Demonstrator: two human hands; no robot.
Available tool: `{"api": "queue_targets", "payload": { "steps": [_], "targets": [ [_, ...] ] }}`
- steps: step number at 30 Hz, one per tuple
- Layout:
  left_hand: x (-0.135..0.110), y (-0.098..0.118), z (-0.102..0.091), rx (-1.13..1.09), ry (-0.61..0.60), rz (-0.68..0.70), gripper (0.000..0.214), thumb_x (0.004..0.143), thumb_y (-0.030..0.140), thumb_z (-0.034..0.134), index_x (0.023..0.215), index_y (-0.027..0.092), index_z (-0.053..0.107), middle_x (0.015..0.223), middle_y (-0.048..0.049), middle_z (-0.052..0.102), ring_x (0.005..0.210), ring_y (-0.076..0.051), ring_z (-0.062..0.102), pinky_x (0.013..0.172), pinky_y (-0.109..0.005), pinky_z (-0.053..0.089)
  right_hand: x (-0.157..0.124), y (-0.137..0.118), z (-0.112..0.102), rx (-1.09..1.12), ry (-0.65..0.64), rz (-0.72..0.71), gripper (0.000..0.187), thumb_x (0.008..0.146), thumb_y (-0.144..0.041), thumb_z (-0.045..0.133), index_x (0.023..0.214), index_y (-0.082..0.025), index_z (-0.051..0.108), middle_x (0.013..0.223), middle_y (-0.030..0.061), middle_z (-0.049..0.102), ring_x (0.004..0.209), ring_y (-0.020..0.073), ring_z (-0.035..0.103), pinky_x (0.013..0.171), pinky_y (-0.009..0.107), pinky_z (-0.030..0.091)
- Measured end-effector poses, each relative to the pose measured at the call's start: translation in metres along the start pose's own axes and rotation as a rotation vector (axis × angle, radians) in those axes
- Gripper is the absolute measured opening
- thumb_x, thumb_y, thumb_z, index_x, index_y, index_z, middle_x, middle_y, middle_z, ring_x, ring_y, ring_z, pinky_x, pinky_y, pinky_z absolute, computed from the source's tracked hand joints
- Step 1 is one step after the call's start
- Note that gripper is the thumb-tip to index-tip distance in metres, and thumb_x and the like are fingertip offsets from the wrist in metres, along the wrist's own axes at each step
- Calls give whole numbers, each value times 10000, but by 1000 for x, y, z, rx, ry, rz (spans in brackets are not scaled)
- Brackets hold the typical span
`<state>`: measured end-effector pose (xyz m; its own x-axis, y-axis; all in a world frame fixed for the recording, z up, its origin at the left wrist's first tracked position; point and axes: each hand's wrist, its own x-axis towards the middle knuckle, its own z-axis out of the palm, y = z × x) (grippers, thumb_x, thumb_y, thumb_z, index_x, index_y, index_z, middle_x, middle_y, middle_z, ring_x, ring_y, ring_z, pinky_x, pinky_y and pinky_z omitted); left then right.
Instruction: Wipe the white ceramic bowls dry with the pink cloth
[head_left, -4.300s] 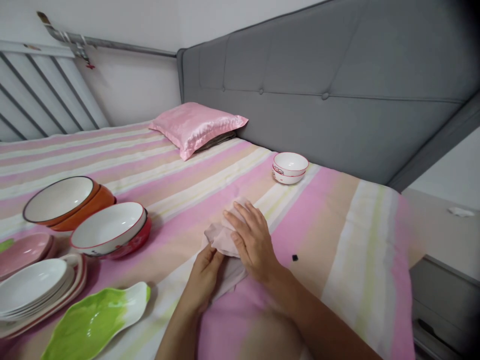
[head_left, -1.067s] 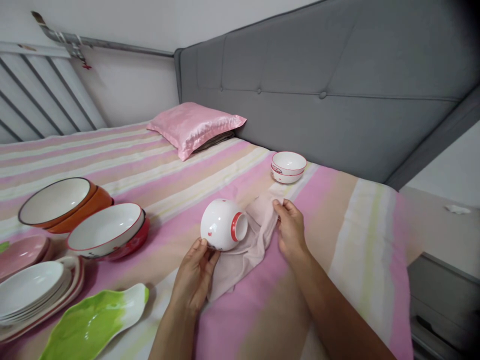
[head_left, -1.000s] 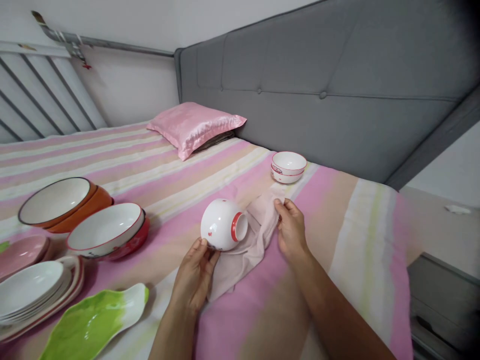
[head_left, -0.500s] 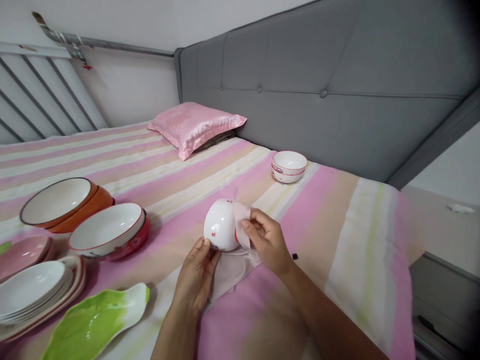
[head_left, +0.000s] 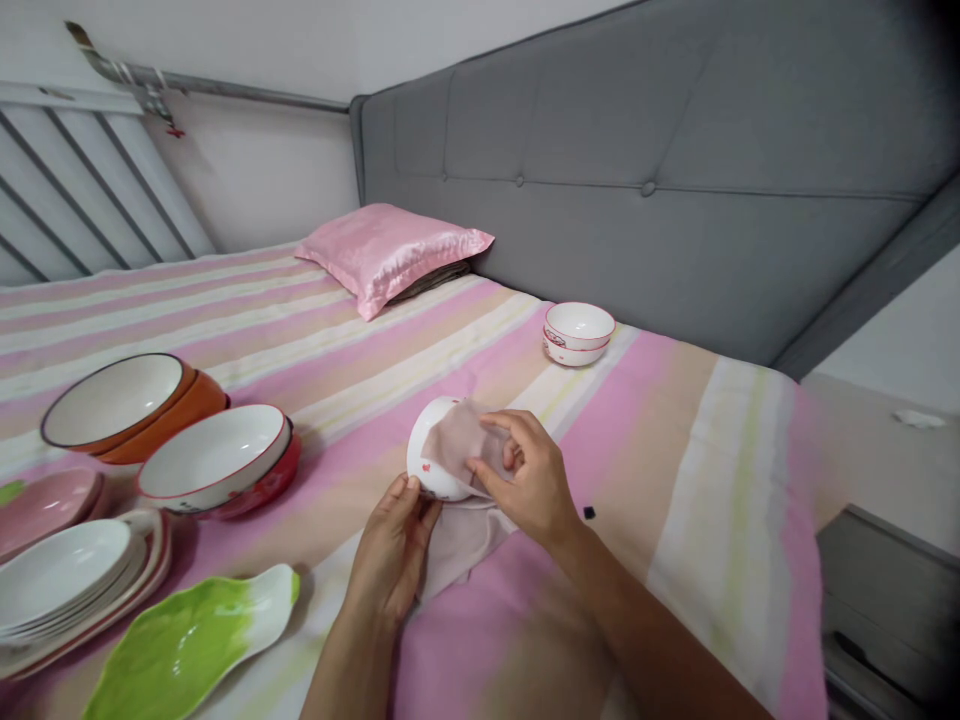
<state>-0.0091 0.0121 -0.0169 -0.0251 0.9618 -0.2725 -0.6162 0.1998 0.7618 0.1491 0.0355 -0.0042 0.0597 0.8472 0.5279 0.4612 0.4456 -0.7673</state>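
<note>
Small white ceramic bowl (head_left: 431, 482) with red trim and tiny red marks lies tipped on its side on the pink, cream and tan striped bedsheet (head_left: 675, 450), near the front edge of the bed and between the two hands. Tipped like this, its outer wall and base face the person.

A thin beige cloth (head_left: 459, 445) is draped over the upper side of the bowl, and the rest of it trails down onto the sheet beneath. The right hand (head_left: 534, 485) is partly closed. Its thumb and fingers pinch a fold of the cloth and press it against the bowl. The pinch seems meant to hold the fabric taut on the curved surface.

The left hand (head_left: 394, 555) is curled, with its fingertips braced on the bowl's lower side. It appears to be steadying the round bowl on the soft bedding, and it also rests on the cloth's loose tail.

Farther back, near the grey padded headboard (head_left: 675, 150), two small white bowls (head_left: 577, 335) are stacked well apart from the hands. To the left are nested orange bowls (head_left: 124, 405), a red bowl with a white inside (head_left: 217, 460), a pile of white plates (head_left: 60, 575), a pink plate (head_left: 41, 505) and a green leaf-shaped dish (head_left: 187, 640). A pink satin pillow (head_left: 394, 250) lies by the headboard.
</note>
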Motion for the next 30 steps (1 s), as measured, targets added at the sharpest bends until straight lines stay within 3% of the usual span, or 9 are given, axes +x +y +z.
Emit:
{"api": "queue_targets", "payload": {
  "steps": [2, 4, 13, 22, 26, 30],
  "targets": [
    [0, 0, -1, -12, 0, 0, 165, 787, 226, 685, 935, 153, 694, 991, -64, 684, 913, -154, 624, 812, -250, 540, 1, 1, 1, -28, -31, -12, 466, 681, -241, 711, 1127, -233, 581, 1155, 74, 574, 862, 196, 583, 772, 339, 522],
    [0, 0, -2, -26, 10, -7, 143, 804, 211, 662, 930, 152, 692, 962, -61, 686, 894, -151, 630, 811, -256, 547, 0, 2, 2, -38, -61, -18, 507, 670, -242, 714, 1147, -224, 543, 1168, 83, 561, 1062, 247, 534, 907, 388, 484],
    [4, 2, -5, -122, 89, -29, 173, 885, 106, 497, 914, 125, 667, 912, -94, 693, 857, -174, 663, 794, -317, 578, -4, 14, 10, 20, -203, 154, 691, 675, -275, 705, 1297, -229, 409, 1288, 106, 503, 1172, 284, 500, 986, 464, 443],
    [4, 4, -4, -188, 124, -53, 212, 900, 90, 461, 941, 128, 665, 895, -93, 701, 804, -165, 677, 765, -336, 593, -13, 29, 18, 110, -455, 191, 852, 830, -400, 598, 1499, -236, 95, 1552, 140, 201, 1426, 296, 211, 1094, 514, 327],
    [3, 4, -4, -176, 95, -46, 208, 899, 95, 470, 944, 130, 670, 892, -88, 703, 807, -162, 674, 773, -336, 591, -12, 26, 19, 112, -429, 170, 916, 794, -391, 644, 1499, -232, 80, 1548, 135, 213, 1426, 289, 212, 1125, 518, 276],
    [3, 4, -4, -175, 98, -39, 196, 897, 94, 475, 884, 131, 667, 879, -77, 699, 820, -159, 670, 789, -338, 586, -9, 18, 18, 22, -220, 96, 896, 688, -409, 737, 1436, -221, 280, 1473, 145, 343, 1374, 320, 304, 1100, 525, 320]
  ]
}}
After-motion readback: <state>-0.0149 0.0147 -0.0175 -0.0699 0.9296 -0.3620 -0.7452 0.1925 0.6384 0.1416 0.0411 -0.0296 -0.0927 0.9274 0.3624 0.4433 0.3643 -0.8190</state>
